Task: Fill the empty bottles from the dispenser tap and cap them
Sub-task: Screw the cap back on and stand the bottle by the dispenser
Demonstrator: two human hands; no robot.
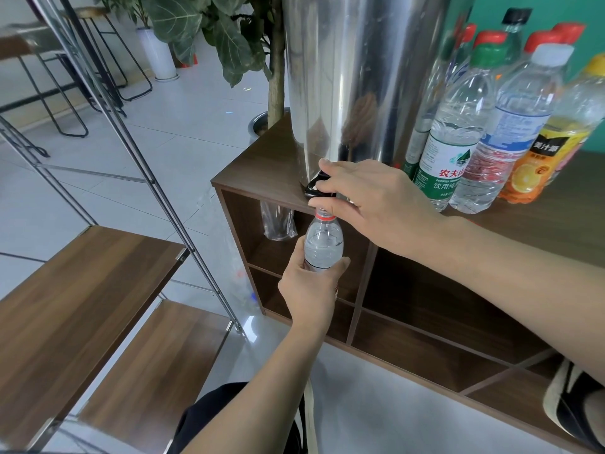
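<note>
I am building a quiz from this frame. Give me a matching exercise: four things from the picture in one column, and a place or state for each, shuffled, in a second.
1. left hand
2. right hand
3. green-capped bottle
4. orange juice bottle

a. on the black tap lever
b. stands farthest right on the cabinet top
c. grips the clear bottle below the tap
d. stands next to the steel dispenser

Pairs: 1-c, 2-a, 3-d, 4-b
</note>
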